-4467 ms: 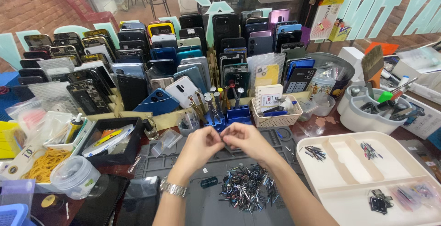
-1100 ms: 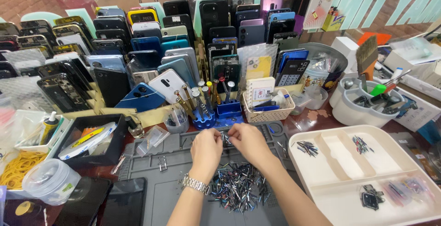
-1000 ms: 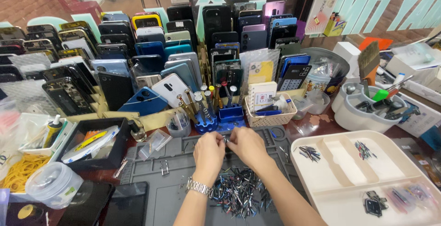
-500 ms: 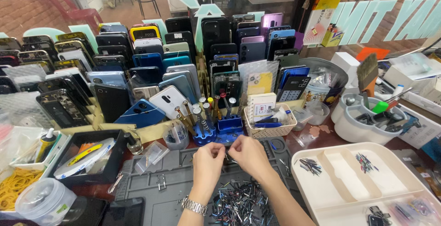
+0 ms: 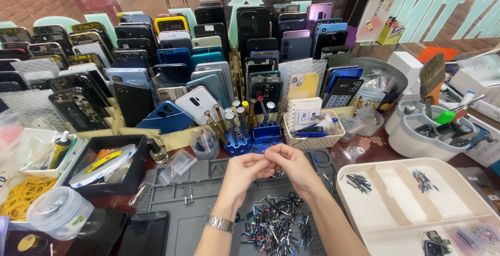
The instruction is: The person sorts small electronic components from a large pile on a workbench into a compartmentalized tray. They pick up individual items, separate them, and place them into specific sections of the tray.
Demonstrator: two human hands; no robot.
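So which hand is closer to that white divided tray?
Right. The right hand sits just left of the white divided tray, while the left hand lies beyond it, farther from the tray.

Two hands, left hand (image 5: 245,168) and right hand (image 5: 292,163), meet at the worktop's middle. One wristwatch (image 5: 219,223). One white divided tray (image 5: 442,219) at the right edge. One white basket (image 5: 312,137). One blue screwdriver stand (image 5: 255,136). One pile of small parts (image 5: 276,227), and phone backs (image 5: 172,74) along the back edge, too many to count.
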